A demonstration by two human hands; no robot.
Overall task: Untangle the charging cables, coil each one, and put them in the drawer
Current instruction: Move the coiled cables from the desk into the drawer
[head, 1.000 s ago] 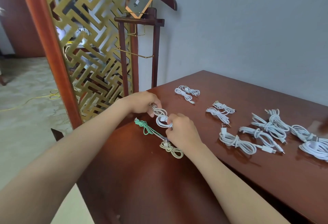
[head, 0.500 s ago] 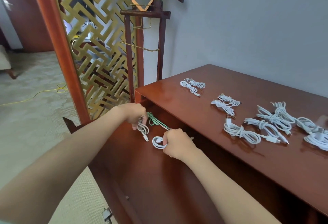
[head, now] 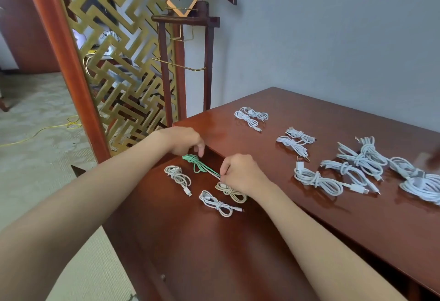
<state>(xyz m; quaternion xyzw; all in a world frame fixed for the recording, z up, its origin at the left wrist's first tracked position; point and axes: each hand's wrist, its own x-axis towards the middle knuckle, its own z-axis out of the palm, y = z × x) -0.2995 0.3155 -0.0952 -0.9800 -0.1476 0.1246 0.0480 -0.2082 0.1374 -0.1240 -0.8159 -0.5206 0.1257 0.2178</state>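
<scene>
Head view, forward-down, close over drawer (head: 190, 241)

Four coiled cables (head: 216, 203) lie in the open drawer (head: 190, 253), near its far end, below the surface's (head: 357, 224) front edge. More cable bundles (head: 316, 180) spread across the surface toward its right edge.

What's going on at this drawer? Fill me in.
A person is laying coiled charging cables in the open drawer. The right hand pinches one end of the green cable; the left hand is by its other end, grip unclear. Three more coils lie beside it, and many white coils wait on the desktop.
</scene>
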